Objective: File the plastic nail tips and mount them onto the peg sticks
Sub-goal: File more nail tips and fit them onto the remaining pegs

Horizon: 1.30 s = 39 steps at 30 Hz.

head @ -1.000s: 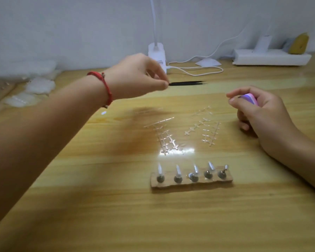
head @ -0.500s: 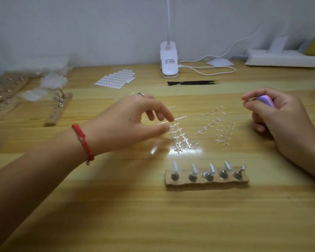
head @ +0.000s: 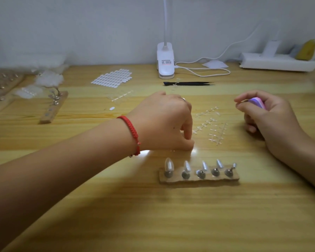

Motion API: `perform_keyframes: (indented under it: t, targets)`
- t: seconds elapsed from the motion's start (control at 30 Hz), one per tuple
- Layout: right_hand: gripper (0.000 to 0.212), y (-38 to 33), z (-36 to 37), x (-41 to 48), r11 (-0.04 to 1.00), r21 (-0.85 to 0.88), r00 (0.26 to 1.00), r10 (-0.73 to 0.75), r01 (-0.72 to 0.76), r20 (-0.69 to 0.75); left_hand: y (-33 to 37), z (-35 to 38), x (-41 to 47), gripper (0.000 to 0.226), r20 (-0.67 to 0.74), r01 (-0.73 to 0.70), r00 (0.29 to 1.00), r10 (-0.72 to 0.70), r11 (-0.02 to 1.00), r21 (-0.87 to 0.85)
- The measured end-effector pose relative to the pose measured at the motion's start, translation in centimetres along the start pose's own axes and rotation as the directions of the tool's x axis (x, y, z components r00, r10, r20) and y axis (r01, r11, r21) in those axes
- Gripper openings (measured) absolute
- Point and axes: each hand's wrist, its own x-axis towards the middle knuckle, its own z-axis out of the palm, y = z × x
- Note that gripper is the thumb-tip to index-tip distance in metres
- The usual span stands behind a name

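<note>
Clear nail tips (head: 210, 125) on their thin runners lie spread on the surface just past the middle, and that's where my left grip (head: 164, 122) is. Its fingers are curled down, with thumb and forefinger (head: 187, 131) meeting at the near left edge of the spread. Part of that spread is hidden under my palm, so I cannot tell whether a tip is actually pinched. Why come in low, right at the edge? I'd judge these tips are small and slippery, easiest taken by a rim. Over on the right, my right grip (head: 269, 119) is wrapped round the pink-and-purple file block (head: 256, 103). It's held close beside the tips, so a picked tip could go straight to the abrasive. Nearer to me, the peg sticks (head: 200, 172) stand five in a row on their wooden base (head: 198, 180). Four carry a mounted tip. The rightmost peg (head: 232, 167) looks bare, though it's small to judge, so that's likely the next seat. I'd say the base is parked near to make the carry short. Further out, black tweezers (head: 187, 83) lie across the far middle with a white clip lamp (head: 165, 60) behind them. A sheet of small white tabs (head: 112, 77) sits far left, and a second wooden base (head: 53, 110) is off to the left.
</note>
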Motion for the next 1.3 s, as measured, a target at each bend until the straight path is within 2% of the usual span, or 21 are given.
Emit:
perform_keyframes:
  t: [0.13, 0.2, 0.33, 0.47, 0.53, 0.6, 0.63, 0.7, 0.77, 0.83, 0.93, 0.97, 1.03, 1.17, 1.3]
  targets:
    - [0.031, -0.3, -0.1, -0.3, 1.000, 0.007, 0.999, -0.030, 0.030, -0.014, 0.4, 0.0, -0.2, 0.015, -0.211, 0.061, 0.975, -0.075, 0.995, -0.075]
    - [0.031, -0.5, -0.1, -0.6, 0.997, -0.010, 0.997, -0.076, 0.076, -0.013, 0.5, -0.2, -0.3, 0.014, -0.280, 0.054, 0.958, -0.068, 0.997, -0.057]
    - [0.034, -0.7, 0.3, -0.8, 0.991, -0.063, 0.993, -0.121, 0.122, 0.008, 0.5, -0.4, 0.0, 0.013, -0.424, 0.009, 0.905, 0.046, 0.992, 0.126]
    - [0.028, -0.7, 0.2, -0.8, 0.989, -0.105, 0.994, -0.109, 0.106, -0.017, -0.2, -1.0, 0.7, 0.017, -0.572, -0.008, 0.804, 0.165, 0.964, 0.267]
    - [0.025, -0.9, 0.3, -1.0, 0.991, -0.088, 0.995, -0.100, 0.099, -0.009, -0.5, -1.8, 1.1, 0.017, -0.660, 0.010, 0.742, 0.119, 0.982, 0.189]
    - [0.021, -1.4, 0.4, -1.3, 0.998, 0.009, 0.996, -0.062, 0.061, 0.061, -0.4, -2.5, 1.5, 0.016, -0.738, -0.016, 0.672, -0.063, 0.995, -0.099]
    - [0.017, -1.8, 0.4, -1.6, 0.996, 0.081, 0.989, -0.034, 0.023, 0.143, -0.3, -2.7, 1.6, 0.014, -0.744, -0.058, 0.640, -0.192, 0.954, -0.295]
    - [0.019, -2.5, 0.8, -2.1, 0.982, 0.167, 0.934, 0.018, -0.083, 0.357, 0.2, -2.3, 1.8, 0.013, -0.650, -0.111, 0.613, -0.449, 0.765, -0.634]
    - [0.034, -3.1, 1.5, -2.6, 0.972, 0.141, 0.856, 0.090, -0.186, 0.509, 1.1, -1.0, 1.8, 0.011, -0.452, -0.089, 0.639, -0.623, 0.524, -0.847]
    - [0.041, -3.3, 2.2, -2.8, 0.953, 0.144, 0.814, 0.145, -0.268, 0.562, 2.0, 0.6, 1.5, 0.005, -0.267, -0.037, 0.667, -0.695, 0.327, -0.944]
    - [0.031, -3.2, 2.6, -2.7, 0.924, 0.229, 0.855, 0.162, -0.307, 0.492, 3.1, 2.3, 1.2, 0.005, -0.076, 0.033, 0.694, -0.716, 0.137, -0.990]
    - [0.025, -3.1, 2.6, -2.7, 0.920, 0.249, 0.875, 0.166, -0.303, 0.455, 3.2, 2.6, 1.1, 0.006, -0.052, 0.044, 0.699, -0.713, 0.115, -0.992]
    - [0.022, -3.0, 2.6, -2.7, 0.926, 0.251, 0.901, 0.164, -0.281, 0.402, 3.1, 2.6, 0.9, 0.007, -0.050, 0.062, 0.723, -0.689, 0.136, -0.989]
    - [0.011, -2.8, 2.6, -2.7, 0.960, 0.181, 0.918, 0.135, -0.215, 0.372, 2.3, 1.6, 0.4, 0.012, -0.051, 0.115, 0.827, -0.560, 0.256, -0.960]
    - [0.013, -2.6, 2.6, -2.8, 0.983, 0.095, 0.909, 0.103, -0.154, 0.404, 1.4, 0.5, -0.3, 0.018, 0.047, 0.217, 0.903, -0.428, 0.358, -0.908]
